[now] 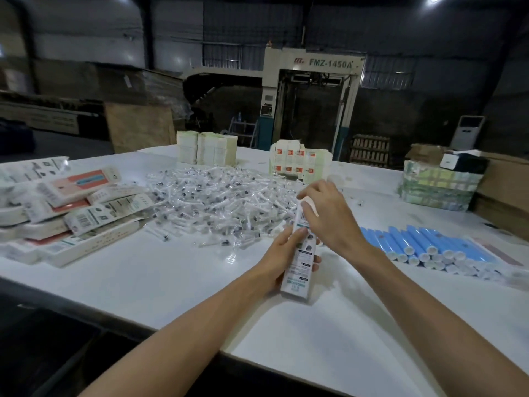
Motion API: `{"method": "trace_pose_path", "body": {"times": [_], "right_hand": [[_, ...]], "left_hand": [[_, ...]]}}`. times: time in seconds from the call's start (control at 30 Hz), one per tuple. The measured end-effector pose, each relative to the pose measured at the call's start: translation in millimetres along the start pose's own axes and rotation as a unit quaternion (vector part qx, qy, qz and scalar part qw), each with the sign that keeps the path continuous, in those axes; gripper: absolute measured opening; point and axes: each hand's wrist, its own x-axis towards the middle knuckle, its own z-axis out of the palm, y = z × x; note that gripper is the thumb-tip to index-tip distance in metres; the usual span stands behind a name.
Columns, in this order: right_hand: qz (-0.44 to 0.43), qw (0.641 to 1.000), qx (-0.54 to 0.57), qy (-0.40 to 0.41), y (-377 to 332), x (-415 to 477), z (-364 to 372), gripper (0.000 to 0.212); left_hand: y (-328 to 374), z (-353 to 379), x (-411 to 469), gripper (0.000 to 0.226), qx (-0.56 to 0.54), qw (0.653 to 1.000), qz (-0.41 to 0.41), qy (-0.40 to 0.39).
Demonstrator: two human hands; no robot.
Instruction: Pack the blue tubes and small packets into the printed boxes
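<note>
The left hand (282,255) wraps around the lower half of a printed box (300,267) and steadies it above the table (148,285), with its top end offered to the right hand (325,214). That hand's curled fingers seem to pinch the top flap, though blur hides the contact. Blue tubes (426,245) lie in rows to the right and small packets (217,202) are heaped behind, both likely kept within reach.
</note>
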Motion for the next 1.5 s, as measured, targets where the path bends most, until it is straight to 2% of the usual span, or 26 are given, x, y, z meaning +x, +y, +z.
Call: {"method": "trace_pose_path", "body": {"times": [0.07, 0.13, 0.2, 0.27, 0.47, 0.57, 0.63, 0.73, 0.83, 0.93, 1.0, 1.07, 1.13, 1.2, 1.27, 1.37, 1.43, 1.5], "right_hand": [[-0.045, 0.998, 0.010, -0.037, -19.1, 12.6, 15.1, 0.020], [-0.055, 0.990, -0.006, -0.128, -34.3, 27.6, 39.4, 0.024], [-0.067, 0.975, -0.057, -0.205, -42.6, 40.5, 67.4, 0.036], [-0.111, 0.955, -0.123, -0.247, -44.9, 50.5, 92.3, 0.050], [-0.241, 0.888, -0.262, -0.292, -31.8, 75.8, 126.4, 0.050], [-0.281, 0.876, -0.268, -0.285, -27.3, 77.1, 134.6, 0.043], [-0.303, 0.876, -0.256, -0.275, -29.6, 77.7, 136.7, 0.030], [-0.294, 0.904, -0.197, -0.240, -33.6, 78.2, 133.2, 0.021], [-0.221, 0.961, -0.025, -0.161, -35.7, 73.2, 113.3, 0.005], [-0.121, 0.982, 0.137, -0.041, -33.2, 62.6, 78.2, 0.012], [-0.064, 0.975, 0.211, 0.035, -26.4, 52.3, 51.1, 0.013], [0.002, 0.956, 0.270, 0.117, -12.5, 39.5, 26.3, 0.013], [0.088, 0.917, 0.336, 0.194, 7.1, 23.6, 4.0, 0.014], [0.160, 0.877, 0.373, 0.258, 28.2, 8.8, -15.5, 0.015], [0.215, 0.847, 0.386, 0.295, 45.3, -3.2, -30.4, 0.017], [0.258, 0.808, 0.428, 0.311, 56.6, -14.4, -47.9, 0.033], [0.246, 0.811, 0.432, 0.309, 56.4, -14.3, -58.7, 0.034], [0.211, 0.841, 0.406, 0.288, 52.0, -9.0, -67.0, 0.028]], "left_hand": [[-2.5, -2.0, 1.4, 0.030, 0.007, 1.000, -0.015, 0.019], [-4.9, -3.8, 1.9, 0.031, 0.001, 0.999, -0.036, 0.033], [-6.2, -5.6, 1.7, 0.033, -0.006, 0.998, -0.053, 0.037], [-6.0, -6.7, -0.3, 0.037, -0.004, 0.997, -0.069, 0.043], [-6.9, -7.6, 0.7, 0.035, 0.021, 0.998, -0.044, 0.039], [-9.2, -10.8, 5.9, 0.036, 0.025, 0.998, -0.039, 0.031], [-8.7, -10.5, 6.1, 0.034, 0.013, 0.998, -0.047, 0.030], [-8.0, -8.8, 8.3, 0.033, 0.009, 0.998, -0.053, 0.025], [-8.4, -6.6, 11.1, 0.033, 0.027, 0.997, -0.058, 0.042], [-7.8, -5.5, 10.0, 0.024, 0.016, 0.998, -0.045, 0.043], [-5.9, -3.6, 6.9, 0.017, 0.000, 1.000, -0.013, 0.028], [-3.2, -0.2, 4.0, 0.022, -0.015, 1.000, 0.010, 0.017], [-0.2, 2.5, 1.7, 0.024, 0.001, 1.000, 0.020, 0.018], [3.2, 2.9, 0.9, 0.025, 0.061, 0.997, 0.030, 0.024], [7.1, 2.2, 0.5, 0.022, 0.110, 0.992, 0.054, 0.029], [11.7, 2.5, -1.5, 0.021, 0.156, 0.984, 0.081, 0.029], [11.6, 0.9, -0.3, 0.030, 0.179, 0.979, 0.096, 0.023], [11.3, -0.8, 1.0, 0.035, 0.187, 0.977, 0.104, 0.016]]}}
